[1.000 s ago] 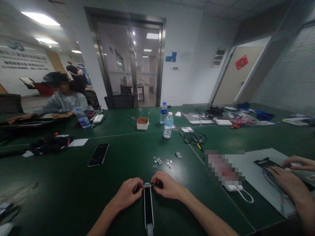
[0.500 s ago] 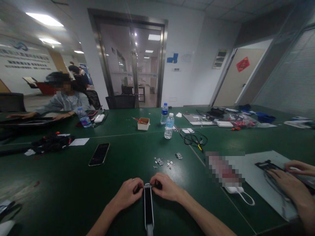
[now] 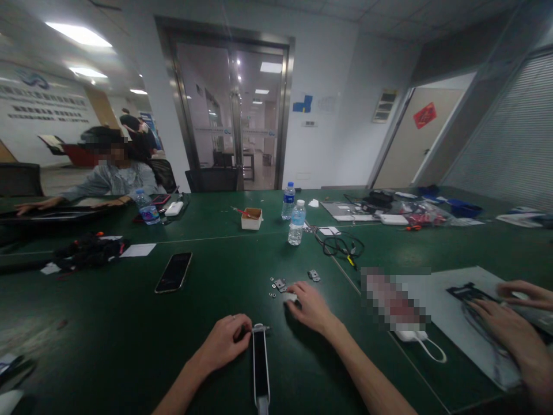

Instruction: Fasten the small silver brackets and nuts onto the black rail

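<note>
A long black bar with a metal end (image 3: 260,363) lies on the green table (image 3: 129,323), pointing away from me. My left hand (image 3: 225,340) is curled against the left side of the bar's far end, fingers closed on it. My right hand (image 3: 309,305) reaches forward over several small washers and a metal bracket (image 3: 280,284), its fingers bent down onto the washers. Whether it holds one is hidden. A second small bracket (image 3: 314,275) lies just beyond.
A phone (image 3: 173,272) lies to the left, two water bottles (image 3: 296,222) and a small box (image 3: 252,218) farther back, a black cable (image 3: 339,245) to the right. Another person's hands (image 3: 505,325) work on a grey mat at right. A seated person (image 3: 108,176) is at far left.
My right hand has let go of the bar's end and moved forward to the washers. My left hand has stayed on the bar.
</note>
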A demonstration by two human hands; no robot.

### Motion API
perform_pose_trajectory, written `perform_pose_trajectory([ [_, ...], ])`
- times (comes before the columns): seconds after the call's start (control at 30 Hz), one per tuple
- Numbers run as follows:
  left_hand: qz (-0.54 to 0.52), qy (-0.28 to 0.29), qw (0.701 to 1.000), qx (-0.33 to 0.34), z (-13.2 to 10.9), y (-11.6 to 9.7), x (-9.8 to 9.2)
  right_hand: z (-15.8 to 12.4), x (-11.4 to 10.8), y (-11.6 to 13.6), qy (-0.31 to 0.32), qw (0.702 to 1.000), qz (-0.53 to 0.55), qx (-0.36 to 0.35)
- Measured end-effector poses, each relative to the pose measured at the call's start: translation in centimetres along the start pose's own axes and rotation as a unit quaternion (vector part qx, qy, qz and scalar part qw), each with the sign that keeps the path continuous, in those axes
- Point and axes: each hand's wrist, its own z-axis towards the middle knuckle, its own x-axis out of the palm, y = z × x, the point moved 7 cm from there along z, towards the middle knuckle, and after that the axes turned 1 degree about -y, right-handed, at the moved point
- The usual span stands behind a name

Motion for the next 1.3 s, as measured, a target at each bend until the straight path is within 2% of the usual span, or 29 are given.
perform_pose_trajectory([
  [0.1,-0.001,0.006,1.0,-0.002,0.0,0.2,0.1,0.1,-0.2,-3.5,-0.005,0.995,-0.074,0.073],
  [0.23,-0.002,0.012,1.0,-0.008,0.0,0.5,0.3,0.1,0.5,-5.4,0.014,0.989,-0.107,0.103],
  [0.6,-0.005,0.017,1.0,-0.009,-0.2,0.2,0.2,0.0,1.1,-6.4,0.016,0.979,-0.103,0.173],
  [1.3,0.004,0.017,1.0,-0.008,-0.4,-0.3,-0.2,-0.3,1.4,-6.7,0.019,0.978,-0.085,0.192],
])
